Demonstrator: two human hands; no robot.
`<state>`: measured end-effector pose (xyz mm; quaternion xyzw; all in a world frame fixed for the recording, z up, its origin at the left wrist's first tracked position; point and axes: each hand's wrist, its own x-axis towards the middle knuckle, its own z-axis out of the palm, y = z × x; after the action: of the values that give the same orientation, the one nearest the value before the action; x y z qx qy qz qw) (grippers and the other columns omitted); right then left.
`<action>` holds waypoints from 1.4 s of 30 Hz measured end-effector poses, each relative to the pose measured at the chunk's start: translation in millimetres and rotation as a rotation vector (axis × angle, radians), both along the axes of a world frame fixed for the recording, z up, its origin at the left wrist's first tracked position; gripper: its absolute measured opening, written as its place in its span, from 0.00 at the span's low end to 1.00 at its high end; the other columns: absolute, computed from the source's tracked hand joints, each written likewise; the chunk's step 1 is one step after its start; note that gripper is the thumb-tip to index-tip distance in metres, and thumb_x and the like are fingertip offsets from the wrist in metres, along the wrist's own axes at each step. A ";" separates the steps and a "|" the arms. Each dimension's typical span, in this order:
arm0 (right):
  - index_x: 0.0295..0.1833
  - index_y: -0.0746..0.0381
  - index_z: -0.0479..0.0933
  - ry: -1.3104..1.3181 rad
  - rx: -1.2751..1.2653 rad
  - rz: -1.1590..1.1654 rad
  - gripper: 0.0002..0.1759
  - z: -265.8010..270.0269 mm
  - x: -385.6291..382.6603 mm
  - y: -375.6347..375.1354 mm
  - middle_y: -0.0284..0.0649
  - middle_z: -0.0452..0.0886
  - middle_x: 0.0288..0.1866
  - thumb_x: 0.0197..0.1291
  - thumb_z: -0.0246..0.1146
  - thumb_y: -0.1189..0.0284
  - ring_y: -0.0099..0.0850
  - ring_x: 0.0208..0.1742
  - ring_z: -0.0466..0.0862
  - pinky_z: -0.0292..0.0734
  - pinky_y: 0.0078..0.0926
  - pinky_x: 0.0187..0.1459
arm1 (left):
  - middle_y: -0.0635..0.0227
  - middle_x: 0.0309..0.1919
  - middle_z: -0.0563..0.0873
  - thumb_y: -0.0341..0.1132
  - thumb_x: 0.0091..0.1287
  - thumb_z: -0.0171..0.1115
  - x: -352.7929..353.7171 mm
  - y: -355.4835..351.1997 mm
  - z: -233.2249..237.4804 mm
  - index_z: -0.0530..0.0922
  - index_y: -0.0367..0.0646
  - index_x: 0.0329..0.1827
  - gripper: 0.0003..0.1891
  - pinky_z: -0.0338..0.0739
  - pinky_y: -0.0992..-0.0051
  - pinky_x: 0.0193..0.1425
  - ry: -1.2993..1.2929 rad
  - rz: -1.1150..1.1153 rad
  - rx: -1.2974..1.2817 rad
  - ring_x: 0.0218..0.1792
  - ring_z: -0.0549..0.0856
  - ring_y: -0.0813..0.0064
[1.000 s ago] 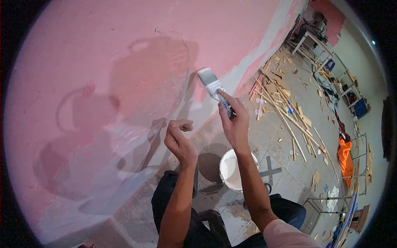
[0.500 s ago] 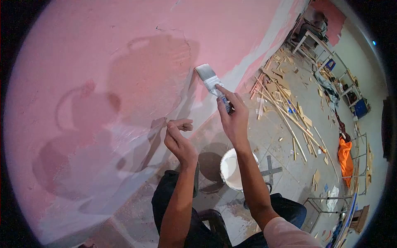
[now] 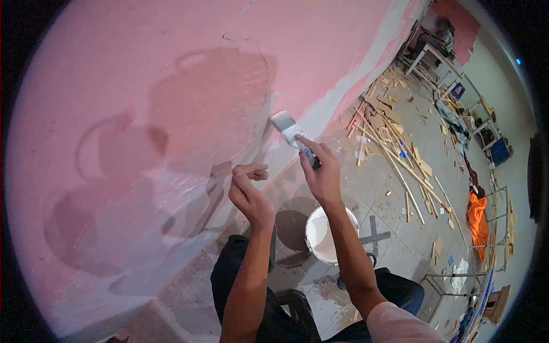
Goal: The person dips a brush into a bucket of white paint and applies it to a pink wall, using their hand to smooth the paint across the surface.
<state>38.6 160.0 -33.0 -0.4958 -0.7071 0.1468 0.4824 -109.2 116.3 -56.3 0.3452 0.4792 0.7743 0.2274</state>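
Observation:
My right hand (image 3: 322, 174) grips a flat paintbrush (image 3: 289, 131) by its handle. The white-coated bristles touch the pink wall (image 3: 189, 86) at the edge of a pale freshly painted strip. My left hand (image 3: 249, 194) hovers beside the wall just left of the right hand, fingers curled loosely and holding nothing. Below both hands a white paint bucket (image 3: 323, 237) stands on the floor between my knees.
Scattered wooden strips and offcuts (image 3: 394, 148) litter the grey floor to the right. An orange cloth (image 3: 476, 217) lies further right beside metal frames. Tables and shelving (image 3: 452, 74) stand at the far end. My dark-trousered legs fill the bottom.
The brush has slid down the wall with my right hand, from higher up to near the pale strip. My left hand has stayed almost still.

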 end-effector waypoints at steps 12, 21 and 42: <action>0.66 0.53 0.85 0.039 0.017 0.009 0.21 10.6 -2.2 8.6 0.43 0.79 0.36 0.69 0.66 0.78 0.30 0.31 0.78 0.75 0.30 0.35 | 0.63 0.28 0.84 0.42 0.87 0.36 -1.4 -1.3 -2.5 0.84 0.33 0.36 0.30 0.75 0.69 0.44 -0.025 -0.014 -0.023 0.32 0.81 0.71; 0.66 0.52 0.85 -0.055 -0.175 -0.008 0.21 -71.2 15.3 9.8 0.43 0.78 0.35 0.68 0.68 0.75 0.33 0.29 0.78 0.75 0.33 0.35 | 0.64 0.29 0.84 0.43 0.88 0.36 -4.9 -2.0 0.2 0.84 0.34 0.35 0.30 0.75 0.69 0.45 -0.042 -0.007 -0.038 0.32 0.81 0.72; 0.61 0.51 0.88 -0.152 -0.201 0.006 0.17 -152.3 29.9 30.3 0.45 0.79 0.32 0.68 0.67 0.74 0.38 0.28 0.79 0.76 0.37 0.35 | 0.63 0.30 0.85 0.40 0.86 0.38 -5.3 0.0 0.0 0.82 0.34 0.36 0.27 0.75 0.69 0.45 -0.038 -0.013 -0.045 0.33 0.81 0.72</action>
<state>68.5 190.4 -185.4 -0.5494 -0.7246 0.1803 0.3749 -114.4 116.3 -56.3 0.3283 0.4898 0.7683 0.2490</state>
